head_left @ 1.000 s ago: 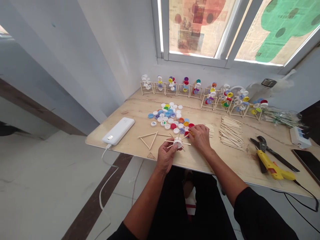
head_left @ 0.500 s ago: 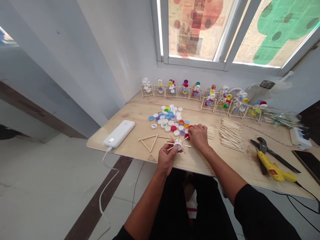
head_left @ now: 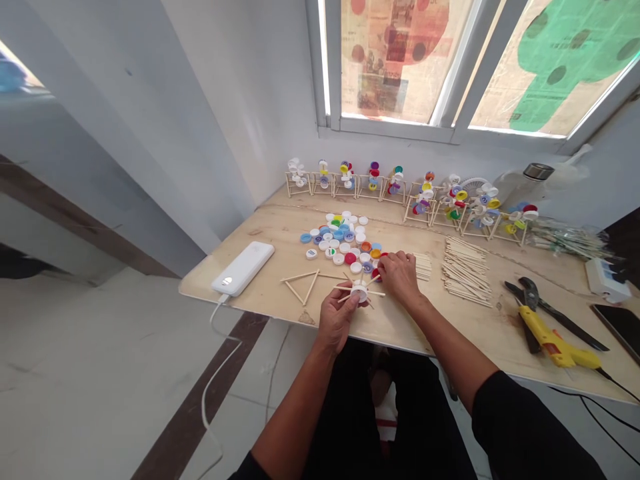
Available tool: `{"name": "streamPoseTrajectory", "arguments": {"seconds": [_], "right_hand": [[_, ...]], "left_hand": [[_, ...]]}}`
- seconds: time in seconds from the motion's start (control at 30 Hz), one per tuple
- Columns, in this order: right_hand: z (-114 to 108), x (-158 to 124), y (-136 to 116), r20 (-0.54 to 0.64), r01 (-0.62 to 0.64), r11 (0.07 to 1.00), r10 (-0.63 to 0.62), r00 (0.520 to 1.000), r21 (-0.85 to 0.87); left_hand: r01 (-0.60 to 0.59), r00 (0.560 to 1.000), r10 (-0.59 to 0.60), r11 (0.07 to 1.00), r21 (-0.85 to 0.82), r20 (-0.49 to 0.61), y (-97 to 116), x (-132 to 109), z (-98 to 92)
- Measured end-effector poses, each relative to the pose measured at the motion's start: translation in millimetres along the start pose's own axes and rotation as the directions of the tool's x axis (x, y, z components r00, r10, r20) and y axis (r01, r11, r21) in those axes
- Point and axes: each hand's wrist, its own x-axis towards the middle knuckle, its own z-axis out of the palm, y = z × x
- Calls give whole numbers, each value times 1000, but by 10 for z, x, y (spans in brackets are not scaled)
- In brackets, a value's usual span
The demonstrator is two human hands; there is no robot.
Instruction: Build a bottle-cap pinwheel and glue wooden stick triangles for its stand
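My left hand (head_left: 337, 317) is closed on a white bottle cap hub (head_left: 359, 291) with thin wooden sticks sticking out all round it. It holds the hub just above the table near the front edge. To its right, my right hand (head_left: 401, 279) has its fingers bent together at the edge of the bottle cap pile, by red caps (head_left: 377, 274) and the tip of one stick. Whatever its fingertips hold is hidden. Loose bottle caps (head_left: 339, 246) in white, blue, red and orange lie beyond both hands. A triangle of sticks (head_left: 312, 288) lies left of the hub.
Stick stands with coloured cap wheels (head_left: 374, 180) line the wall. Right of my hands lie piles of sticks (head_left: 466, 271), black-handled pliers (head_left: 565, 321), a yellow glue gun (head_left: 557, 343) and a phone (head_left: 619, 325). A white power bank (head_left: 243, 269) with a cable is at left.
The whole view has shifted slightly. Both hands keep nearly the same pose, the left one still around the hub and the right one by the red caps.
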Motion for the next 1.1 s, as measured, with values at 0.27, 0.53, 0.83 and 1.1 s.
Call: {"name": "streamPoseTrajectory", "arguments": {"seconds": [0.27, 0.53, 0.83, 1.1], "right_hand": [[-79, -58, 145, 2, -82, 992, 82, 997, 92], [-108, -314, 32, 3, 45, 994, -45, 999, 98], [-14, -278, 75, -123, 4, 998, 3, 992, 59], [-5, 25, 217, -65, -156, 988, 156, 986, 1]], "left_hand": [[6, 1000, -6, 1000, -21, 0, -1, 3, -1], [-5, 1000, 6, 1000, -26, 21, -12, 9, -15], [-3, 1000, 3, 1000, -13, 2, 0, -7, -7], [-2, 1000, 2, 1000, -18, 7, -5, -4, -12]]}}
